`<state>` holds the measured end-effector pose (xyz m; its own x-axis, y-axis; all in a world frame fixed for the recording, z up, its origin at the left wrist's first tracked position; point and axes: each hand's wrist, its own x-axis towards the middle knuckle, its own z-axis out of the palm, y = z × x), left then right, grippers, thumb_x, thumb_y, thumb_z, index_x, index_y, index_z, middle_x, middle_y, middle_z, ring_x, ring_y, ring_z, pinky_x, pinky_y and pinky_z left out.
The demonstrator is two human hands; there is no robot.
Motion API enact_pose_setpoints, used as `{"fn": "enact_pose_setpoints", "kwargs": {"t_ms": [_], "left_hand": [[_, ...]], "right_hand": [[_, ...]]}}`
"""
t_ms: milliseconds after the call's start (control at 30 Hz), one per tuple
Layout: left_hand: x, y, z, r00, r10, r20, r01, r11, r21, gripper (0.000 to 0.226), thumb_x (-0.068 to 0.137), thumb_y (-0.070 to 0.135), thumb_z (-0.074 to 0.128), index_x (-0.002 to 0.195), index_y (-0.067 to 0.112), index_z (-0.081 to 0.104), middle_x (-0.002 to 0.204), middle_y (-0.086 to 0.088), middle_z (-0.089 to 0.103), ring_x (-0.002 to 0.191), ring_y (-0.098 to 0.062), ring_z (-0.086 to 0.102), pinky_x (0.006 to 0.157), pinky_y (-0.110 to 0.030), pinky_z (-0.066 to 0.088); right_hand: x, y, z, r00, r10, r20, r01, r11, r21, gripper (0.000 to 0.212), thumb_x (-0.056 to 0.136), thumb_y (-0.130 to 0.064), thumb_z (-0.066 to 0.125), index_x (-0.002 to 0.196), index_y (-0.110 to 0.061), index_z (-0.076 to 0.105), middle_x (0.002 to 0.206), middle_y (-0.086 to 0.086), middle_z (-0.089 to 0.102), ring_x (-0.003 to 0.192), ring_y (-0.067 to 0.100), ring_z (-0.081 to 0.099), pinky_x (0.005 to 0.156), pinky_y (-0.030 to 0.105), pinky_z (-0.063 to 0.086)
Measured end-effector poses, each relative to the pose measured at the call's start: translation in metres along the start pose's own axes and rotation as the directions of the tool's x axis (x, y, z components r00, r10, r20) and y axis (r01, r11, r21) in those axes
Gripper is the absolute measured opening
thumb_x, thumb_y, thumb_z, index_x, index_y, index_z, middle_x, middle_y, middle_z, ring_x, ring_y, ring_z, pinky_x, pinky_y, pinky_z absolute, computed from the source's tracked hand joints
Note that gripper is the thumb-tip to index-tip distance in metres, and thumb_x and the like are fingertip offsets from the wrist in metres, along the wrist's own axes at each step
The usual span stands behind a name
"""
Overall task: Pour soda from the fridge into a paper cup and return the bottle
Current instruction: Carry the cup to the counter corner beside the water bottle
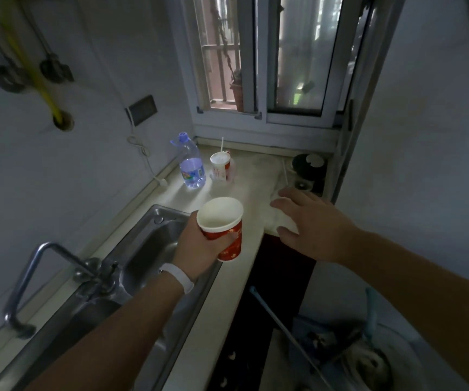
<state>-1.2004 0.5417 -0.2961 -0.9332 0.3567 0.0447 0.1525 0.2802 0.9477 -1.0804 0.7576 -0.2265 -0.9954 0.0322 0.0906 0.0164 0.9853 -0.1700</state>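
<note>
My left hand point(199, 244) grips a red paper cup point(223, 227) with a white inside, held upright just above the pale counter point(227, 283) beside the sink. The cup looks empty. My right hand point(309, 221) hovers open, palm down, over the counter's right edge, fingers spread and touching nothing I can make out. No soda bottle or fridge is in view.
A steel sink point(148, 249) with a tap point(58, 266) lies to the left. At the back stand a clear water bottle point(191, 165) and a lidded cup with a straw point(221, 165). A dark round object point(309, 167) sits in the back right corner. A mop handle point(289, 334) leans below the counter.
</note>
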Motion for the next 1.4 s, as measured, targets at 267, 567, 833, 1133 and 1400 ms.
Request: {"fn": "enact_pose_setpoints", "kwargs": {"t_ms": [267,567,833,1133,1400], "left_hand": [[0.049,0.012,0.033,0.992,-0.013,-0.125,0.012,1.0,-0.006,0.088,0.057,0.036,0.091,0.132,0.017,0.048,0.121,0.006,0.064,0.107,-0.005,0.062,0.084,-0.023,0.05],[0.103,0.012,0.012,0.978,-0.029,-0.207,0.038,0.998,0.042,0.093,0.048,0.049,0.085,0.127,0.018,0.049,0.121,0.003,0.064,0.111,-0.015,0.063,0.094,-0.041,0.053],[0.177,-0.031,0.004,0.979,-0.06,-0.197,0.068,0.997,0.035,0.088,0.053,0.045,0.089,0.128,0.017,0.05,0.12,0.001,0.065,0.108,-0.01,0.063,0.09,-0.036,0.054],[0.267,-0.101,0.004,0.974,-0.136,-0.183,0.134,0.991,-0.02,0.077,0.055,0.03,0.092,0.123,0.019,0.056,0.109,0.001,0.071,0.101,-0.017,0.068,0.081,-0.037,0.059],[0.323,-0.159,0.012,0.937,-0.26,-0.235,0.23,0.962,-0.149,0.072,0.051,0.017,0.091,0.109,0.037,0.053,0.105,0.002,0.07,0.098,-0.02,0.068,0.079,-0.048,0.06]], "right_hand": [[0.061,0.059,-0.005,0.991,-0.133,-0.005,0.133,0.989,0.069,0.057,0.093,-0.043,0.05,0.146,-0.025,0.035,0.156,-0.001,0.023,0.139,0.02,0.024,0.112,0.038,0.022],[0.12,0.067,0.01,0.976,-0.216,0.005,0.214,0.968,0.134,0.057,0.091,-0.043,0.051,0.144,-0.029,0.036,0.154,-0.005,0.025,0.138,0.016,0.024,0.111,0.036,0.026],[0.189,0.056,0.031,0.956,-0.292,0.043,0.289,0.956,0.055,0.056,0.092,-0.045,0.047,0.144,-0.031,0.033,0.154,-0.006,0.023,0.137,0.015,0.024,0.105,0.031,0.025],[0.282,0.063,0.065,0.96,-0.272,0.065,0.268,0.961,0.061,0.052,0.087,-0.04,0.053,0.136,-0.025,0.045,0.14,0.0,0.044,0.122,0.023,0.043,0.097,0.037,0.039],[0.344,0.072,0.116,0.958,-0.263,0.118,0.253,0.963,0.094,0.048,0.081,-0.039,0.055,0.124,-0.017,0.055,0.131,0.005,0.054,0.11,0.028,0.055,0.086,0.041,0.05]]}}
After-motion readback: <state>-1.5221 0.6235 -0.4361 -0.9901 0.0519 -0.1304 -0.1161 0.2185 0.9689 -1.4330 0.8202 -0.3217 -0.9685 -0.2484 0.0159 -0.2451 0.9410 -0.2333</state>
